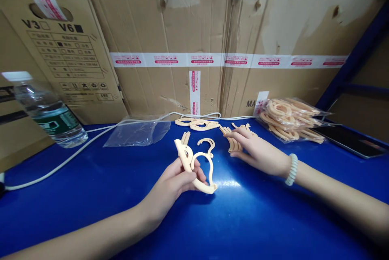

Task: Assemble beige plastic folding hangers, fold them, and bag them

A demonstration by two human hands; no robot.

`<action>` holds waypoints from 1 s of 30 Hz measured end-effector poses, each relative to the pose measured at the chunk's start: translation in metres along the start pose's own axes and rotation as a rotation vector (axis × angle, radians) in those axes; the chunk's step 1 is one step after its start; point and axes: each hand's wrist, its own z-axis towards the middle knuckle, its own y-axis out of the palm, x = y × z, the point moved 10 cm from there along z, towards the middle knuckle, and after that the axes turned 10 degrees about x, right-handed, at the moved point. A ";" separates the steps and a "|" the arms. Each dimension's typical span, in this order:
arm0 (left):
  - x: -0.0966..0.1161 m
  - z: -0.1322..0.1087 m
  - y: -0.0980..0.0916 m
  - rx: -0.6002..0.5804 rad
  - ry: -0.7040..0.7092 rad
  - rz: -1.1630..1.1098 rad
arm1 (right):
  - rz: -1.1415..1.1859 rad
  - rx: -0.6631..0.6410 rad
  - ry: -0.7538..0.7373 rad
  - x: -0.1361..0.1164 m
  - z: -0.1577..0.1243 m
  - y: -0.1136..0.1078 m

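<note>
My left hand (185, 179) is closed round a cream plastic hanger arm (190, 160) that has a curved hook (211, 171) joined at its lower end. Just beyond it, loose hooks (208, 142) and a pair of straight-ended arm pieces (185, 136) lie on the blue table. Over a row of similar hanger arms (233, 143), my right hand (251, 146) has its thumb and fingers on either side of the pieces, gripping at them. Its palm side and some fingertips are hidden.
Flat cream pieces (197, 124) lie at the back beside a white cable (100, 142). A clear plastic bag (138, 132) and a water bottle (51, 114) are on the left. Bagged cream parts (285, 120) and a dark phone (349, 140) sit right. Cardboard (170, 21) walls the back.
</note>
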 end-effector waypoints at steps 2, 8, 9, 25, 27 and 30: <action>0.000 0.000 0.001 -0.016 0.033 0.030 | 0.043 0.126 -0.066 -0.023 0.000 -0.017; 0.007 -0.002 -0.002 0.016 0.156 0.177 | 0.080 0.141 -0.378 -0.095 -0.014 -0.025; 0.008 -0.002 -0.003 0.022 0.170 0.212 | 0.096 0.130 -0.386 -0.097 -0.015 -0.023; 0.037 -0.010 -0.004 0.127 0.431 0.527 | 1.005 0.086 0.262 -0.047 -0.006 -0.007; 0.039 -0.009 -0.007 0.157 0.440 0.554 | 1.045 0.139 0.340 -0.039 -0.006 -0.006; 0.041 -0.008 -0.007 0.169 0.456 0.616 | 1.061 0.161 0.413 -0.030 -0.008 -0.001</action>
